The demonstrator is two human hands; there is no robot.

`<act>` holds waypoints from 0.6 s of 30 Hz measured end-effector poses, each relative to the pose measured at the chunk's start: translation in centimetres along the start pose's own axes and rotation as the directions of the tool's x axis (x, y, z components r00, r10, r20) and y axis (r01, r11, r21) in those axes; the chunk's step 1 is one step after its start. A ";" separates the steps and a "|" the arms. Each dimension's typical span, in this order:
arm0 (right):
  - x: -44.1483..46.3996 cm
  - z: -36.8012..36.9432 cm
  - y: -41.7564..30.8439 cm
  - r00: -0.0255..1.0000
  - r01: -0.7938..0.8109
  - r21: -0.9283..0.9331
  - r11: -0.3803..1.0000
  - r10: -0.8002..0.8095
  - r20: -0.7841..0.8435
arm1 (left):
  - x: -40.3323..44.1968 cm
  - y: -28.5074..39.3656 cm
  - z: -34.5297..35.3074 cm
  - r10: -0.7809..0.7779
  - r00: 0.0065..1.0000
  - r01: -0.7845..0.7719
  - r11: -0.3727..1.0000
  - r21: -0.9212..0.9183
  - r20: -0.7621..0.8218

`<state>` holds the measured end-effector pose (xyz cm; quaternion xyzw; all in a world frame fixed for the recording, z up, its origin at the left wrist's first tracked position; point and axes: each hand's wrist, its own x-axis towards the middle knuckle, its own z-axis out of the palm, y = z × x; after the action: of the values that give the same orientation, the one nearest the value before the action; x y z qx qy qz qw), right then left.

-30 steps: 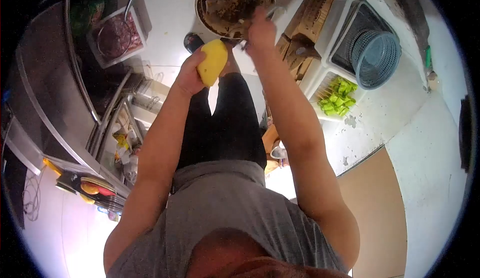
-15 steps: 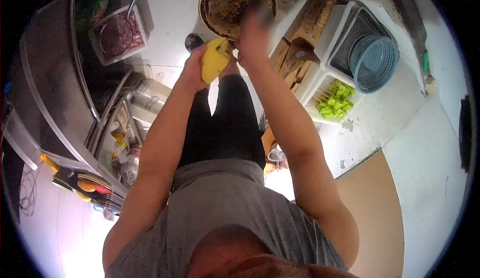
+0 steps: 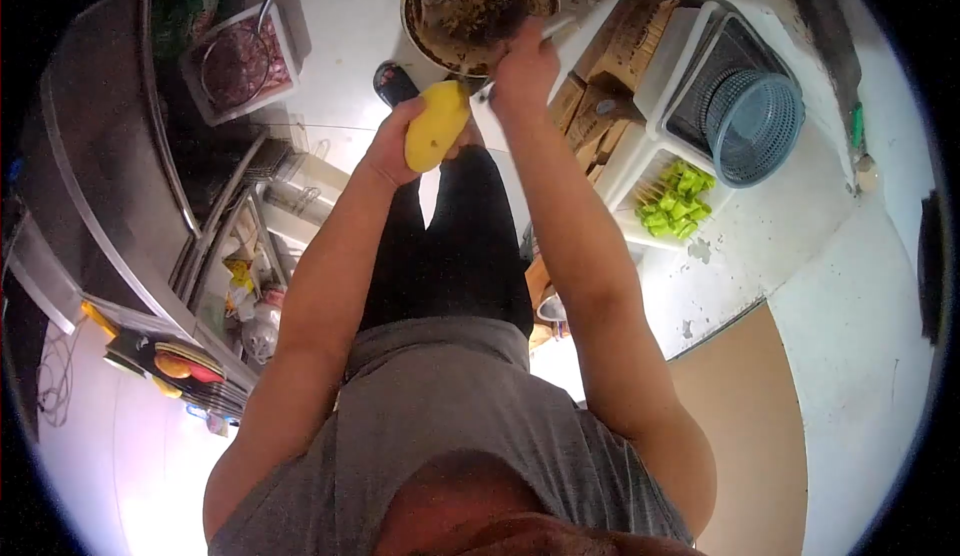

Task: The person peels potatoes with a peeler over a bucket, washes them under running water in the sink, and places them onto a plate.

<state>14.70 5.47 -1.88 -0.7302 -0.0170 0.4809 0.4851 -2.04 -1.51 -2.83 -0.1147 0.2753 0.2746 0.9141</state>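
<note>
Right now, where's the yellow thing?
In the head view, the yellow thing is left of centre, in the upper half, held in the left hand, just below the round container.

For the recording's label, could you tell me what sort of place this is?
Probably a food preparation area: a tub of raw meat, skewered green pieces and a plastic basket are in view.

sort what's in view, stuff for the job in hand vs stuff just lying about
For the job:
peeled potato, in left hand
tool, likely a peeler, in right hand
pan of scraps, probably for peelings

Lying about:
skewered green vegetables
blue-grey plastic basket
long-handled strainer
cardboard
</note>
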 end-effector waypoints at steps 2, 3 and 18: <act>2.5 -1.6 1.5 0.999 -0.026 -0.048 0.999 0.024 -0.027 | -0.5 0.2 0.9 -0.033 0.999 0.032 0.999 -0.019 -0.028; 2.0 -1.8 1.0 0.999 -0.040 0.019 0.999 0.040 0.001 | -0.5 0.4 1.1 -0.034 0.998 0.034 0.999 0.003 -0.053; -0.8 -0.7 0.3 0.972 -0.206 -0.065 0.976 0.212 0.103 | 0.0 0.2 1.4 0.018 0.987 -0.018 1.000 0.001 -0.162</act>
<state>14.67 4.43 -1.53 -0.7132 0.0202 0.5680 0.4103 -1.49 -0.84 -1.67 -0.1346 0.3498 0.2725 0.8862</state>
